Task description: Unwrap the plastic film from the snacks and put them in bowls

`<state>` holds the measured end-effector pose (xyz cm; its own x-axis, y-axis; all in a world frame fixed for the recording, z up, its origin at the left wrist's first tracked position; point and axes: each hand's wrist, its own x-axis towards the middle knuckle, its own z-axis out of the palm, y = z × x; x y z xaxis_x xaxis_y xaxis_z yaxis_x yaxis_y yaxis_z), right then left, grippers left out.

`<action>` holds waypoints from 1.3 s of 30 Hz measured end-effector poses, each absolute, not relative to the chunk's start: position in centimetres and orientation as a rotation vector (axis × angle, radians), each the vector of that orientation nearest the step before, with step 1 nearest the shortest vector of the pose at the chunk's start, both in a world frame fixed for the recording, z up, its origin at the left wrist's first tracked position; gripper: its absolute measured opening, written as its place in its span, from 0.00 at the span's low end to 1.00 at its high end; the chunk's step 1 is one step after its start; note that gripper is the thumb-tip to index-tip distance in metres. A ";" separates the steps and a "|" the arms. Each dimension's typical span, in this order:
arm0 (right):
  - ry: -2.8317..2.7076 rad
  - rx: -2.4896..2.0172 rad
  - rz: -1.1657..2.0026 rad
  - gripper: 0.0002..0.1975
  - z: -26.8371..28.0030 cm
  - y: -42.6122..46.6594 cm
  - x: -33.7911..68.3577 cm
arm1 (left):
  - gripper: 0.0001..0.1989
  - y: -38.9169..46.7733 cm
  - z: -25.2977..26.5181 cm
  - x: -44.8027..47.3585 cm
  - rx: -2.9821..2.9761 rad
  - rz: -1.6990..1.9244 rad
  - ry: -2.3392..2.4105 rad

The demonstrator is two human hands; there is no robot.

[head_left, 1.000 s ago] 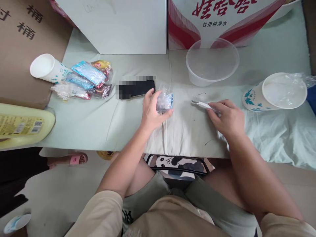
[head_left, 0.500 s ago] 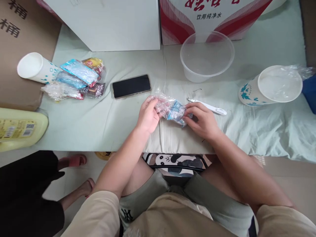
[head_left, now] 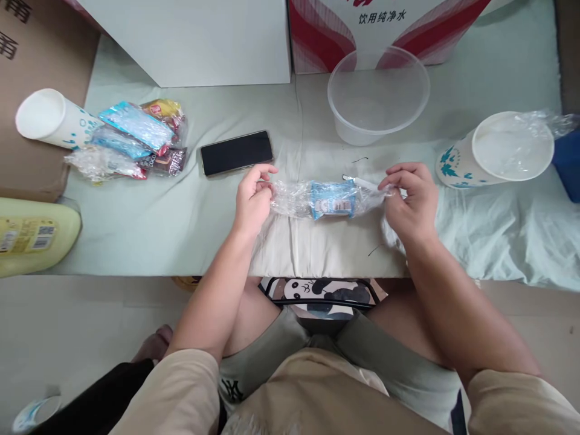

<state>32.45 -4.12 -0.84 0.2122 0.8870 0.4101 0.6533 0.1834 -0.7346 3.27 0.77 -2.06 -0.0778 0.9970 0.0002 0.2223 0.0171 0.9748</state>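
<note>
Pale green cloth covers the table (head_left: 172,223), with a white box (head_left: 217,42) and a red-and-white carton (head_left: 319,39) beyond my fingers. My left hand (head_left: 251,198) seems to pinch one end of the clear film (head_left: 290,198), one finger held off it; my right hand (head_left: 412,202) pinches the other end. Stretched between them is the blue packet (head_left: 333,200), wrapped in that film; whether it touches the cloth I cannot tell. I judge it light, the film soft, slippery and easily torn, the packet itself firmer; the gathered film ends look the best hold. Just beyond the right fingers, partly behind the film, lies a slim white tool (head_left: 360,182). Past the left fingers rests a phone (head_left: 236,152), then, farther left, a pile of wrapped packets (head_left: 136,128). Farther beyond the right fingers stands a clear bowl (head_left: 362,134); to their right, a paper cup (head_left: 460,166).
</note>
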 end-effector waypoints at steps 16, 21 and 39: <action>-1.955 -1.609 0.278 0.09 0.7 -5.0 32.8 | 0.03 -0.2 0.1 3.8 1.693 1.190 1.211; -1.945 -1.470 0.198 0.07 2.6 -6.1 32.2 | 0.06 -1.1 1.0 1.7 1.563 1.367 1.074; -2.406 -1.212 1.017 0.25 4.1 -7.7 33.7 | 0.13 -1.1 2.8 -2.4 1.407 0.687 1.057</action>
